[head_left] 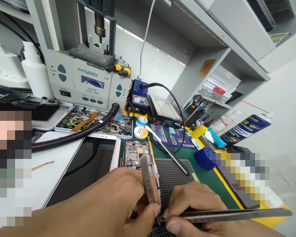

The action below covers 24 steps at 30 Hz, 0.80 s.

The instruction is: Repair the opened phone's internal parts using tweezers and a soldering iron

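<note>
My left hand [128, 194] is closed on a pair of metal tweezers [146, 177] with small holes along the shank, its blunt end pointing up. Lower right, my right hand [197, 200] grips a second pair of metal tweezers [239, 215], lying almost level and reaching out to the right. The fingertips of both hands nearly meet over a black perforated mat [174, 168]. A small dark part shows between them, too hidden to name. Just beyond my left hand lies an opened phone [136, 152] with its circuit board exposed.
A hot-air station [88, 82] stands at the back left, its black hose [76, 140] crossing a tray of circuit boards [66, 126]. A dark-screened tablet [88, 164] lies left. Beyond the mat are round tins [140, 132] and a white-and-black stick [167, 149]; a blue cap [204, 158] sits right.
</note>
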### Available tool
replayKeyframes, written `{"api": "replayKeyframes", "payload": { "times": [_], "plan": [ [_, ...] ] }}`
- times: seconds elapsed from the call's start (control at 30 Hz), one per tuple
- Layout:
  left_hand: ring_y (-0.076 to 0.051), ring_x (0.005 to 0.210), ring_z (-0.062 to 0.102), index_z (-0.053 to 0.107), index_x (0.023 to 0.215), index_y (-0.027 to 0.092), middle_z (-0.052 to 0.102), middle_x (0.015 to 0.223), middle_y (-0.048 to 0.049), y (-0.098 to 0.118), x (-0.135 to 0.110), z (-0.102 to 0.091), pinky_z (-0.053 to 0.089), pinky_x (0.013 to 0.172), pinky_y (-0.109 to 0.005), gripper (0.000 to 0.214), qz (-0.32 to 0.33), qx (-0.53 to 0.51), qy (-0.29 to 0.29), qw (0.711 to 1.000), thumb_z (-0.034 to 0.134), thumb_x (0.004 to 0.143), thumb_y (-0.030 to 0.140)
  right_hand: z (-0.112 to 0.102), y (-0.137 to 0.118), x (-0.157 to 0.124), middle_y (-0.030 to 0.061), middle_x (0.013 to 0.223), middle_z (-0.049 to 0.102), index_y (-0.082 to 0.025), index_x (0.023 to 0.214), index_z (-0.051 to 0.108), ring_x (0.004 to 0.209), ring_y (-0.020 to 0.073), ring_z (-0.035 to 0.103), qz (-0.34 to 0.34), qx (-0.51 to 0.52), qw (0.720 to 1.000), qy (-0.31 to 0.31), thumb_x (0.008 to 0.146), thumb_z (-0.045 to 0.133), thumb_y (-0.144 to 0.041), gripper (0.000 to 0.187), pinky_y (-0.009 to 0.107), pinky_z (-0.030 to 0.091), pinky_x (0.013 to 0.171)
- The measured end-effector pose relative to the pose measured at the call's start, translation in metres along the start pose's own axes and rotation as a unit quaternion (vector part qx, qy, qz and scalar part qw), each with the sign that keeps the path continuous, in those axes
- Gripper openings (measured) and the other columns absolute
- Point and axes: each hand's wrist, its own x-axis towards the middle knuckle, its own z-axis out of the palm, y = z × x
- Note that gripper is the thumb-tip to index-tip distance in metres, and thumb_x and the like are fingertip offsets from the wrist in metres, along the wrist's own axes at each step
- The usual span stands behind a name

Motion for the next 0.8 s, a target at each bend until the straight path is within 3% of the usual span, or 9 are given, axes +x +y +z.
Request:
{"api": "replayKeyframes", "payload": {
  "times": [0.2,0.33,0.6,0.8],
  "plan": [
    [-0.010,0.070,0.069,0.069,0.076,0.022,0.078,0.087,0.0079,-0.001,-0.003,0.002,0.046,0.063,-0.021,0.023,0.028,0.048,0.006,0.998,0.058,0.090,0.008,0.003,0.002,-0.007,0.0002,0.089,0.079,-0.024,0.107,0.072,0.079,0.0127,0.076,0.006,-0.031,0.999,0.002,0.107,0.073,-0.029,0.006,0.022,0.055,0.079],
    [-0.009,0.070,0.069,0.066,0.073,0.022,0.080,0.091,0.0091,0.000,0.000,0.003,0.046,0.065,-0.020,0.023,0.019,0.053,0.008,0.998,0.059,0.092,0.011,0.006,0.003,-0.009,0.0023,0.088,0.079,-0.023,0.104,0.073,0.079,0.0149,0.075,0.009,-0.041,0.999,0.001,0.110,0.069,-0.033,0.012,0.024,0.057,0.077],
    [-0.008,0.066,0.066,0.072,0.076,0.024,0.075,0.081,0.0094,-0.001,-0.005,0.003,0.045,0.062,-0.020,0.021,0.031,0.052,0.027,0.998,0.062,0.088,0.009,0.006,0.003,-0.012,0.0018,0.088,0.079,-0.024,0.108,0.073,0.080,0.0151,0.076,0.007,-0.050,0.999,-0.004,0.110,0.069,-0.031,0.008,0.023,0.058,0.077],
    [-0.010,0.071,0.069,0.076,0.084,0.026,0.077,0.084,0.0093,0.001,0.000,0.002,0.046,0.064,-0.021,0.021,0.012,0.052,0.016,0.998,0.062,0.093,0.014,0.010,0.006,-0.015,0.0030,0.089,0.080,-0.024,0.110,0.072,0.081,0.0160,0.077,0.007,-0.052,0.999,-0.006,0.111,0.065,-0.029,0.009,0.023,0.059,0.077]
  ]
}}
